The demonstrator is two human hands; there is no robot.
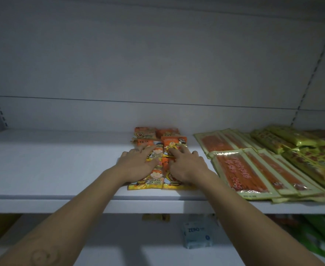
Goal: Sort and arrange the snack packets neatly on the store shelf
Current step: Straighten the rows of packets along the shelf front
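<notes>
Several small orange and yellow cartoon snack packets [154,182] lie in two columns on the white store shelf [52,160], running from its front edge toward the back. My left hand [136,164] rests flat on the left column with fingers spread. My right hand [186,164] lies on the right column, its index finger stretched out onto a packet [174,143]. Both hands hide the middle packets.
To the right, long flat orange packets with yellow-green borders [244,173] lie overlapped, with green-gold packets [292,140] behind them. Left part of the shelf is bare. On the lower shelf stand a pale blue "ZERO" pack [196,233] and green packets [319,233].
</notes>
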